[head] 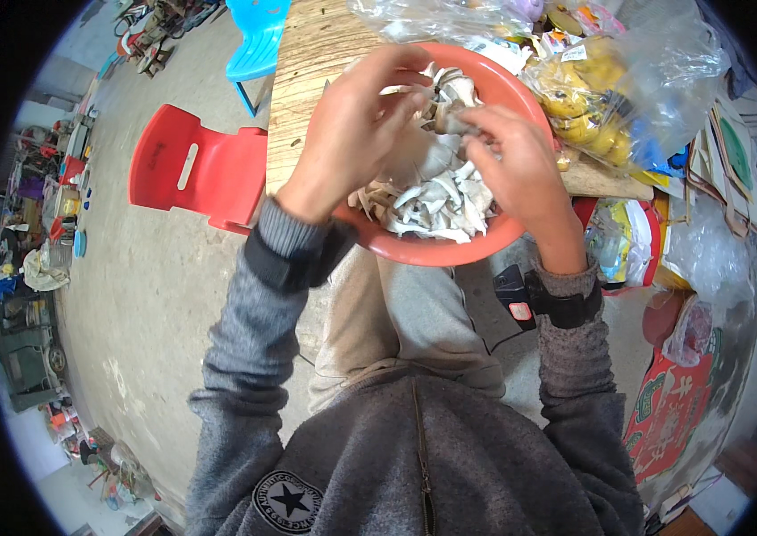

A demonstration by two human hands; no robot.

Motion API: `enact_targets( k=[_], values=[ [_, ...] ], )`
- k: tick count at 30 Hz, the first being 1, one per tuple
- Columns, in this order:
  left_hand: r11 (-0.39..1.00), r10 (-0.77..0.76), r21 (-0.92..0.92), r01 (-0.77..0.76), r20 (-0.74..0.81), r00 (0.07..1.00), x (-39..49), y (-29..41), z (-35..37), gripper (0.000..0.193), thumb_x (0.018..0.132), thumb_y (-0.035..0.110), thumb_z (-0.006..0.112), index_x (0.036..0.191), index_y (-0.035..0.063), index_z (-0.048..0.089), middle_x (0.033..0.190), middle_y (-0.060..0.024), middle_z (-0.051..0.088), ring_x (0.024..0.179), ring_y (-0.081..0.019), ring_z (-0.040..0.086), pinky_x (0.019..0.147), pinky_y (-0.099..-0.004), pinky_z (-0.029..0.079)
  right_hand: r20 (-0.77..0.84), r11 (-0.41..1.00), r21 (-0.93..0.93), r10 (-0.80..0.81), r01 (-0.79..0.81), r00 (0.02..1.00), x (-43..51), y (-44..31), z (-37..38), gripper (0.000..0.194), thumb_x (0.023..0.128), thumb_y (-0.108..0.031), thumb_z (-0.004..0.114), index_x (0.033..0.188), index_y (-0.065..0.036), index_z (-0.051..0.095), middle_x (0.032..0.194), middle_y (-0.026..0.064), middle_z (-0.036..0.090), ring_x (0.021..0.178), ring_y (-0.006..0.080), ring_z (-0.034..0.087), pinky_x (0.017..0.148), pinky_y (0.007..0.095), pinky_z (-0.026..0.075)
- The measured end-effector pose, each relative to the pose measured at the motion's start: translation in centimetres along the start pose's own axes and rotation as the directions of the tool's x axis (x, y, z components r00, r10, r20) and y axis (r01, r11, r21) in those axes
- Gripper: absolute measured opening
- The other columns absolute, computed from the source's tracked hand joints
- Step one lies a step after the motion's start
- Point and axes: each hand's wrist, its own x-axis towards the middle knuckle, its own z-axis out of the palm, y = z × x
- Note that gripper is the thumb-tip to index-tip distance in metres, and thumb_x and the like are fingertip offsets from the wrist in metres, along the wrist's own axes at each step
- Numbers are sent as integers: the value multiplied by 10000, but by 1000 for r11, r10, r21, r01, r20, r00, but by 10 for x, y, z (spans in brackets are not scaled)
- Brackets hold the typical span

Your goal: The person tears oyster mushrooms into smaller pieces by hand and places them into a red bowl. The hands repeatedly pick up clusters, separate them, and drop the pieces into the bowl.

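Note:
A wide orange-red plastic basin (395, 251) holds a heap of torn pale mushroom strips (442, 208), which look like oyster mushroom. Over its left side is my left hand (358, 124), with thumb and fingers curved apart. A broad, blurred mushroom cap (418, 157) shows beneath that hand; whether I grip it is hidden. From the right, my right hand (519, 157) reaches in, fingertips pinched at a blurred brownish mushroom piece (449, 119). Further mushroom pieces (455, 84) lie against the basin's far wall.
The basin sits at the edge of a wooden table (298, 100), above my knees. Bagged yellow fruit (586, 100) crowds its right side. A red plastic chair (211, 167) and a blue chair (258, 47) stand left. A red printed carton (673, 409) lies on the floor at right.

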Motion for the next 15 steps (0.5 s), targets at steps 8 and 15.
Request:
enact_targets(
  k=[8, 15],
  values=[
    [911, -43, 412, -12, 124, 991, -8, -17, -20, 231, 810, 59, 661, 1039, 40, 654, 871, -86, 621, 804, -199, 607, 715, -284, 494, 122, 975, -10, -221, 224, 968, -11, -17, 3, 317, 738, -64, 676, 1043, 3, 622, 1023, 124, 573, 993, 309, 538, 868, 382, 425],
    [968, -121, 225, 112, 27, 992, -19, -14, -9, 158, 743, 7, 694, 887, 41, 636, 752, -57, 601, 670, -177, 557, 714, -284, 465, 27, 977, 50, -208, 206, 978, -18, -19, 4, 293, 709, -16, 671, 998, 5, 623, 987, 104, 567, 967, 288, 545, 829, 379, 442]
  ],
)
